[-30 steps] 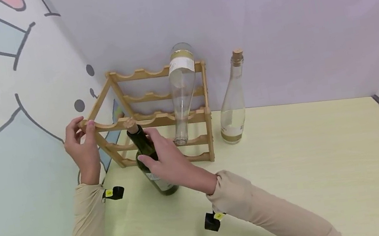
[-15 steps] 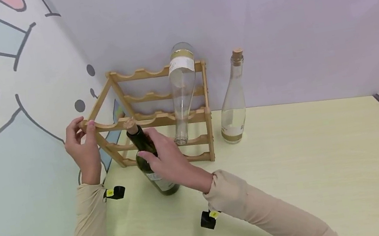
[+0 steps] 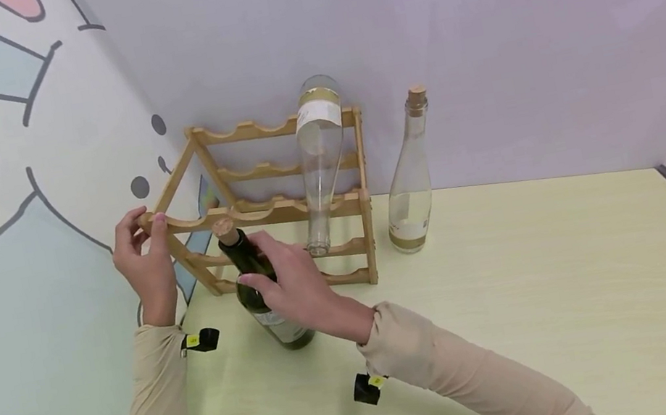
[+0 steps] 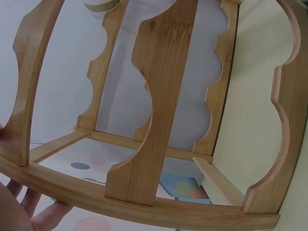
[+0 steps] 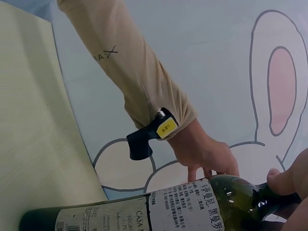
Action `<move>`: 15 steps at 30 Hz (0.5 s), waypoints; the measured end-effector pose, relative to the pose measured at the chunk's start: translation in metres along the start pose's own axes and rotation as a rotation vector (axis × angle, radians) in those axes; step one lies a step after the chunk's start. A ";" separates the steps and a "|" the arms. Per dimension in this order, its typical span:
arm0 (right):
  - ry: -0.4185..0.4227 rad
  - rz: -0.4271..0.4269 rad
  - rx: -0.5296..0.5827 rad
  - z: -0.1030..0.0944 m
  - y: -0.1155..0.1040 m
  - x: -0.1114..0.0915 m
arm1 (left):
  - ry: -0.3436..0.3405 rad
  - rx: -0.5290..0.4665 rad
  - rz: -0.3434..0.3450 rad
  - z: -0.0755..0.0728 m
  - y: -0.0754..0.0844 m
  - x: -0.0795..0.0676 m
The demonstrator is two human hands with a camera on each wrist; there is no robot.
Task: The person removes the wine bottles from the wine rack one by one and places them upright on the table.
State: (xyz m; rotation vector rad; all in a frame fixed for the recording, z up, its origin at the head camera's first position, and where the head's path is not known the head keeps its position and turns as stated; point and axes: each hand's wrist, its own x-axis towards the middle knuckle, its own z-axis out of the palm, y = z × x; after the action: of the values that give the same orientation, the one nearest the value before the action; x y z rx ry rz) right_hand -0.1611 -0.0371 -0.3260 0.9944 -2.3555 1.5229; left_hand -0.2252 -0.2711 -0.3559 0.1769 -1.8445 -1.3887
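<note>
My right hand point(image 3: 299, 283) grips a dark green wine bottle point(image 3: 284, 329) around its neck and shoulder, a cork point(image 3: 225, 231) in its mouth. The bottle leans slightly, its neck toward the front of the wooden wine rack point(image 3: 281, 212). In the right wrist view, the thumb point(image 5: 281, 182) lies along the neck, and a printed label point(image 5: 185, 209) faces the camera. At the rack's front left top corner, my left hand point(image 3: 148, 268) holds the wood between thumb and fingers. A clear bottle point(image 3: 322, 139) lies on the rack's top right, neck toward me.
Right of the rack stands a clear corked bottle point(image 3: 409, 202) on the pale yellow table point(image 3: 553, 295). A wall with cartoon drawings point(image 3: 12, 305) rises close on the left, and a plain pale wall point(image 3: 479, 51) stands behind the rack.
The green bottle's corked top has tipped slightly down and toward me, the right hand moving with it. The left hand stays at the rack corner.
</note>
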 end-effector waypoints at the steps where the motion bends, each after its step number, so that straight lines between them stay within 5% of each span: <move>1: 0.003 -0.007 -0.004 0.000 0.000 0.000 | 0.000 -0.001 0.002 0.000 0.000 0.000; 15: 0.023 -0.074 0.054 -0.002 0.001 -0.013 | 0.000 -0.019 0.030 0.002 -0.001 0.000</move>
State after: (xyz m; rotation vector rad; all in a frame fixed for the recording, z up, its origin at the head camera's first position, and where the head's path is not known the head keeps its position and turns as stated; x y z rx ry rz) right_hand -0.1522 -0.0294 -0.3313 1.0583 -2.2471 1.5694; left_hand -0.2270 -0.2702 -0.3570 0.1388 -1.8260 -1.3848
